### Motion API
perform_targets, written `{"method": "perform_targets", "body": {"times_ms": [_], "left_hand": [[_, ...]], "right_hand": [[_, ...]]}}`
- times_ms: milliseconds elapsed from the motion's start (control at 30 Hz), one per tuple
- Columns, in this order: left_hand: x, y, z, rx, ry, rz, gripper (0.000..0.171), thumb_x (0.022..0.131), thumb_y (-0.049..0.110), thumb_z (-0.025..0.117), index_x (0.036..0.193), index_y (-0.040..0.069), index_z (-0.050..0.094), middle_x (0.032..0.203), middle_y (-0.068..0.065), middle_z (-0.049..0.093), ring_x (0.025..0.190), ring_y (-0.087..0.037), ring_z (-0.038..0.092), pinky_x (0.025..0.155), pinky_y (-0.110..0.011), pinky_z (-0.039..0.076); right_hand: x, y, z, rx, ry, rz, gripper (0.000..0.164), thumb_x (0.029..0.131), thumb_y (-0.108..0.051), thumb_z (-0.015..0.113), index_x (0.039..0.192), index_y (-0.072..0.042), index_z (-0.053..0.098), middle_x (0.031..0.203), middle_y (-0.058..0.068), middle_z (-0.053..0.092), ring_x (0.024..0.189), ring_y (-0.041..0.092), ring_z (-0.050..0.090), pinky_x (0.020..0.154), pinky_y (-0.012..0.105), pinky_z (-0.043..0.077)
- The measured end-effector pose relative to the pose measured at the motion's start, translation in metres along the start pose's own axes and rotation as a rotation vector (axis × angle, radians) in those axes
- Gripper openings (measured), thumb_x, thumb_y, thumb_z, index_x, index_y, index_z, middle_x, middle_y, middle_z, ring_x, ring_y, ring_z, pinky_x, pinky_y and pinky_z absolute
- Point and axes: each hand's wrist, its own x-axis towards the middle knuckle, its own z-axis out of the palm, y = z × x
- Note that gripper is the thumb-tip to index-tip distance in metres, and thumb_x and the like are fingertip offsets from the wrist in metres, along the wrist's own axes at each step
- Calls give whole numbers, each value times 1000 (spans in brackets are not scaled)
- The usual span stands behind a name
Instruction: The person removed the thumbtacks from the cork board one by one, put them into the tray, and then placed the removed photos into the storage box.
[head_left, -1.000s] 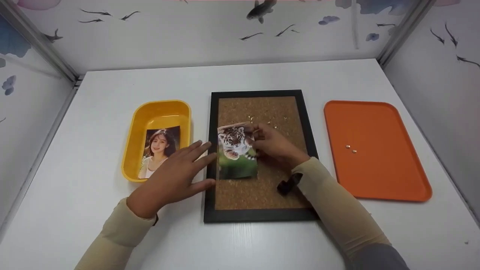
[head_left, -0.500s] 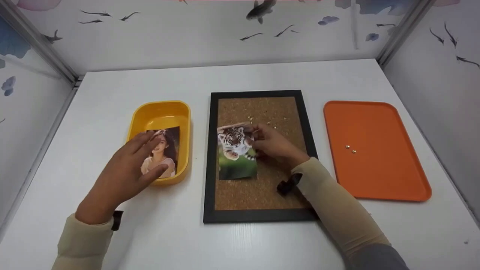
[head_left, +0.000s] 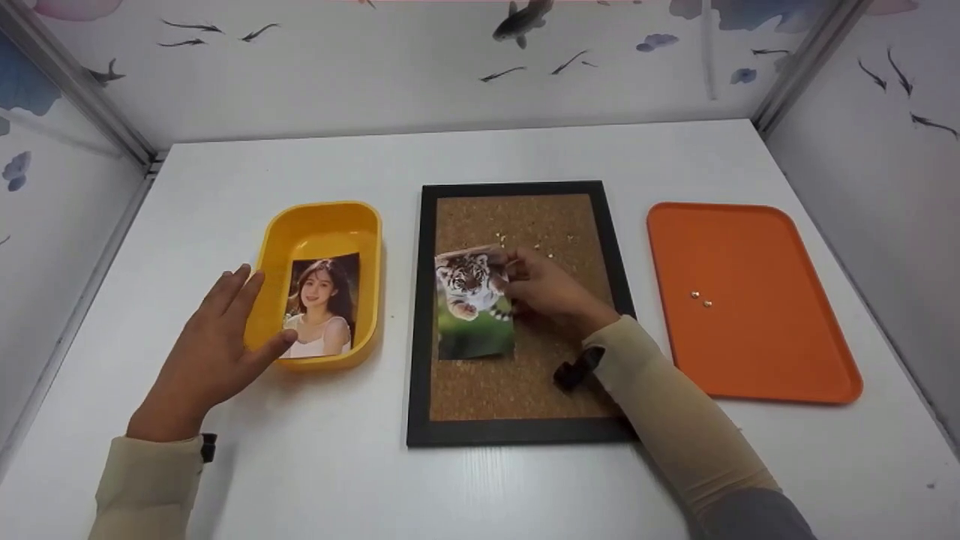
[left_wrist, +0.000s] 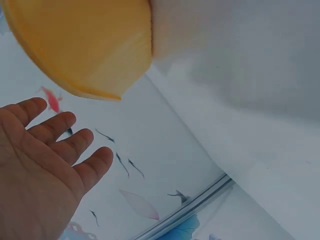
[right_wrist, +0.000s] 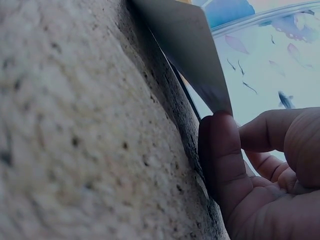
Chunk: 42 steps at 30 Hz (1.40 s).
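Note:
My right hand (head_left: 553, 289) pinches the right edge of a tiger cub photo (head_left: 474, 330) on a black-framed cork board (head_left: 510, 394). From the right wrist, the photo's pale underside (right_wrist: 195, 50) shows lifted at an angle off the cork, with thumb and finger at its edge. My left hand (head_left: 204, 352) is held with fingers spread at the left side of a yellow plastic tub (head_left: 322, 234) and grips nothing. Inside the tub lies a portrait photo (head_left: 321, 309) of a person. The left wrist view has the open palm (left_wrist: 40, 170) below the tub's rim (left_wrist: 95, 94).
Several small shiny pushpins (head_left: 501, 238) stick in the upper cork. To the right lies an orange tray (head_left: 757, 337) with two small metallic pins (head_left: 695, 295) on it. Patterned white panels (head_left: 420, 75) wall the white table (head_left: 480, 491) at the back and sides.
My left hand has swung left from beside the cork board, across the tub, to the tub's left side. The right hand keeps its pinch on the tiger photo, hardly moving.

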Motion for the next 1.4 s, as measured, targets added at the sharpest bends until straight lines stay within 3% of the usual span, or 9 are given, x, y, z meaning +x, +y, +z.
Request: {"method": "perform_targets", "body": {"times_ms": [167, 400, 1133, 1400], "left_hand": [[0, -8, 9, 51, -44, -35, 98, 93, 62, 56, 158, 1, 15, 164, -22, 9, 149, -43, 2, 112, -66, 14], [2, -9, 17, 117, -94, -60, 101, 94, 66, 49, 157, -3, 10, 164, -23, 4, 149, -40, -9, 112, -67, 7], [2, -10, 23, 126, -125, -75, 99, 96, 65, 44, 157, -2, 4, 164, -19, -4, 149, -40, -11, 112, -67, 6], [1, -9, 22, 129, -111, -62, 98, 96, 65, 44, 156, -2, 7, 165, -18, -1, 149, -40, -9, 112, -67, 8]], "right_hand": [[0, 0, 0, -12, 11, 30, 30, 96, -4, 61, 124, -10, 51, 120, 15, 58, 99, 28, 63, 76, 38, 56], [0, 1, -1, 9, -16, -2, 30, 98, -4, 59, 126, -10, 51, 120, 16, 58, 97, 29, 63, 74, 37, 55], [0, 1, -1, 10, 9, 26, 31, 97, -4, 60, 126, -11, 52, 121, 15, 59, 100, 30, 64, 79, 39, 56], [0, 1, 0, 30, -8, 5, 30, 98, -2, 58, 125, -10, 50, 119, 17, 58, 92, 26, 63, 72, 34, 55]]}}
